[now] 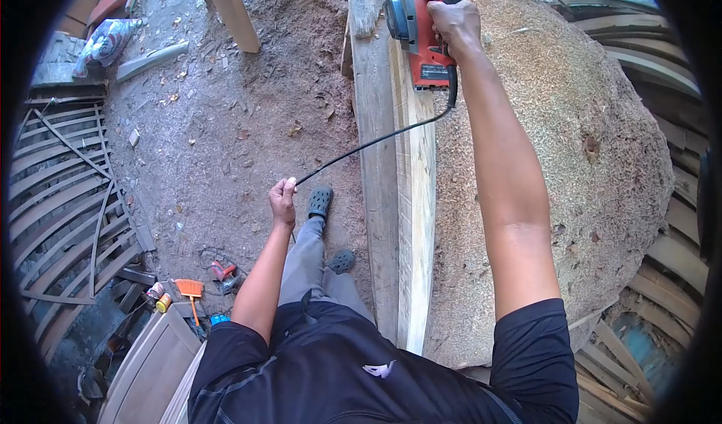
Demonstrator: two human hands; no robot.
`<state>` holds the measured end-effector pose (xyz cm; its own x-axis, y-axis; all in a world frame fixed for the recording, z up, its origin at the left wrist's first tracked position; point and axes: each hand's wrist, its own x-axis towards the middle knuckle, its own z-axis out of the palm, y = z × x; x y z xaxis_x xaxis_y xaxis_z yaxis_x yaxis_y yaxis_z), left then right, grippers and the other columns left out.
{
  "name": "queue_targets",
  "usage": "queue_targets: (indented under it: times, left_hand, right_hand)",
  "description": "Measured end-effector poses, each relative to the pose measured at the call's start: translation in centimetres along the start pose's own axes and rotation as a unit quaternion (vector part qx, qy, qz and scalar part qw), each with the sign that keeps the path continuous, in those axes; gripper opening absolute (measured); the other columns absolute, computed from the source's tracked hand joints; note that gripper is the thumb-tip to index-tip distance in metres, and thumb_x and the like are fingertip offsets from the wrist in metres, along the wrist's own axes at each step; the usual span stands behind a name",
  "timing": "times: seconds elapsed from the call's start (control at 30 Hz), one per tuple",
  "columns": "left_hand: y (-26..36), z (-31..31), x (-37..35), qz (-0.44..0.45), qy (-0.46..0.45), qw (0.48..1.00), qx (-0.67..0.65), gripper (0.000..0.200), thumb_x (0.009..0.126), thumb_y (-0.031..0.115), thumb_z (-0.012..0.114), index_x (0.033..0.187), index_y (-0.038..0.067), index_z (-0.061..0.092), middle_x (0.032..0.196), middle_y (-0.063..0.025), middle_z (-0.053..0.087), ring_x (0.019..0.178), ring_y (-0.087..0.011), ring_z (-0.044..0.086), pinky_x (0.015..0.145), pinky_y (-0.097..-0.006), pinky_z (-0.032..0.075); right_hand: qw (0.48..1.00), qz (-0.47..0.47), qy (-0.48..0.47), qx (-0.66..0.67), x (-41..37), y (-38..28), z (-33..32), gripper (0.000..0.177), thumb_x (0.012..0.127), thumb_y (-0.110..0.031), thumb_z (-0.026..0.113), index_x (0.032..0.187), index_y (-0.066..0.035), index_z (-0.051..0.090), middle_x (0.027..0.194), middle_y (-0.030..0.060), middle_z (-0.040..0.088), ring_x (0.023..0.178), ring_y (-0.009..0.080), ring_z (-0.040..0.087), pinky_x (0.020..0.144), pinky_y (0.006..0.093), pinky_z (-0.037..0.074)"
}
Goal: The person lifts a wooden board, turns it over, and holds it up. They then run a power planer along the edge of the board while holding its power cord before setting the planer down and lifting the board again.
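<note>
Fingers of the right hand (456,27) are wrapped around the rear handle of the red electric hand planer (423,55); whether one presses the trigger I cannot tell. Those of the left hand (283,200) are pinched on the black power cord (376,139), holding it out to the left. I have the planer at the far end of the pale board (415,221), beside the weathered grey plank (377,161); its sole is hidden, so I cannot confirm contact.

For a clean pass, I'd hold the sole flat along the board, weight the front at entry and the rear at exit, and let an even pace set the cut. I'd leave the cord enough slack not to tug the tool askew, yet well clear of the blade.

I read the right arm as reaching far forward, nearly straight, which likely costs me downward pressure; a step closer should help. The left forearm angles forward and low, its fist above the ground near one dark clog (320,201).
</note>
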<state>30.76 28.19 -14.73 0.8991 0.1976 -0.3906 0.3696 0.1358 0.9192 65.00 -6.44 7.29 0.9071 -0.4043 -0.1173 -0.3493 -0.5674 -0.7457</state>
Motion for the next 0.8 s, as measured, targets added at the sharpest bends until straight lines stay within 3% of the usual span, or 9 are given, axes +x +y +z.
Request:
queue_targets:
  times: [0.13,0.2,0.3,0.37,0.5,0.53,0.67,0.73,0.8]
  left_hand:
    - [0.1,-0.2,0.9,-0.005,-0.015,1.000,0.011,0.030,0.096,0.030,0.060,0.072,0.013,0.055,0.071,0.0043,0.050,0.070,-0.0060,0.043,0.068,-0.0238,0.034]
    - [0.1,0.3,1.2,-0.022,-0.031,0.998,0.044,0.033,0.098,0.034,0.058,0.073,0.012,0.056,0.072,0.0034,0.051,0.073,-0.0077,0.046,0.073,-0.0241,0.037]
    - [1.7,0.3,0.1,-0.038,-0.089,0.991,0.098,0.039,0.101,0.038,0.054,0.074,0.009,0.058,0.072,0.0030,0.053,0.073,-0.0103,0.049,0.076,-0.0265,0.041]
    - [1.7,-1.6,-1.6,-0.009,-0.120,0.975,0.187,0.047,0.102,0.039,0.053,0.072,0.003,0.056,0.068,-0.0018,0.054,0.069,-0.0122,0.051,0.067,-0.0309,0.043]
    - [0.0,-7.3,-7.9,-0.046,-0.198,0.931,0.302,0.049,0.100,0.042,0.052,0.077,0.000,0.062,0.070,-0.0129,0.061,0.068,-0.0226,0.059,0.066,-0.0380,0.046]
    - [-1.0,-9.3,-9.9,-0.041,-0.232,0.914,0.331,0.050,0.100,0.043,0.051,0.078,0.000,0.063,0.071,-0.0154,0.063,0.069,-0.0260,0.061,0.066,-0.0398,0.047]
    - [-3.6,-16.3,-18.7,-0.117,-0.337,0.840,0.409,0.058,0.098,0.050,0.046,0.077,-0.001,0.064,0.075,-0.0207,0.065,0.073,-0.0348,0.063,0.069,-0.0433,0.047]
    - [-4.4,-19.6,-23.2,-0.119,-0.272,0.866,0.403,0.060,0.098,0.052,0.047,0.079,-0.002,0.066,0.076,-0.0213,0.065,0.076,-0.0370,0.064,0.070,-0.0440,0.047]
    - [-5.5,-23.4,-27.0,-0.135,-0.258,0.848,0.443,0.060,0.098,0.052,0.047,0.079,-0.002,0.067,0.075,-0.0208,0.065,0.075,-0.0356,0.064,0.069,-0.0435,0.047]
  right_hand:
    - [1.000,0.025,-0.005,-0.016,2.4,-0.9,0.6,0.031,0.071,-0.027,0.069,0.079,0.003,0.072,0.071,0.0154,0.069,0.063,0.0235,0.068,0.063,0.0361,0.054]
    - [0.998,-0.023,-0.015,0.049,3.5,-2.1,0.9,0.024,0.076,-0.022,0.067,0.065,-0.001,0.065,0.058,0.0079,0.061,0.047,0.0161,0.056,0.046,0.0331,0.044]
    - [0.996,0.010,-0.038,0.079,3.5,-3.2,0.5,0.022,0.078,-0.021,0.069,0.065,-0.003,0.063,0.057,0.0060,0.059,0.047,0.0154,0.056,0.042,0.0314,0.040]
    - [0.990,-0.019,-0.025,0.134,1.0,-1.7,-1.2,0.018,0.078,-0.018,0.069,0.069,-0.004,0.064,0.059,0.0039,0.058,0.047,0.0135,0.053,0.042,0.0296,0.038]
    - [0.975,0.003,-0.020,0.223,-13.4,1.2,-7.6,0.014,0.081,-0.010,0.069,0.093,-0.003,0.065,0.063,-0.0012,0.055,0.046,0.0082,0.045,0.043,0.0254,0.033]
    - [0.971,0.028,-0.011,0.236,-17.5,1.9,-9.4,0.008,0.081,-0.011,0.069,0.084,-0.005,0.066,0.059,-0.0016,0.054,0.045,0.0072,0.046,0.043,0.0254,0.033]
    - [0.965,0.126,0.023,0.228,-35.1,5.0,-16.5,0.016,0.080,-0.007,0.069,0.094,-0.002,0.062,0.064,-0.0002,0.054,0.046,0.0076,0.045,0.043,0.0254,0.036]
    - [0.955,0.173,0.067,0.232,-44.2,9.6,-19.5,0.021,0.079,-0.005,0.071,0.097,-0.001,0.062,0.064,0.0012,0.055,0.047,0.0089,0.047,0.042,0.0251,0.037]
    - [0.941,0.232,0.055,0.241,-53.4,13.7,-23.1,0.024,0.078,-0.003,0.071,0.100,0.000,0.061,0.066,0.0018,0.055,0.047,0.0101,0.049,0.042,0.0268,0.040]
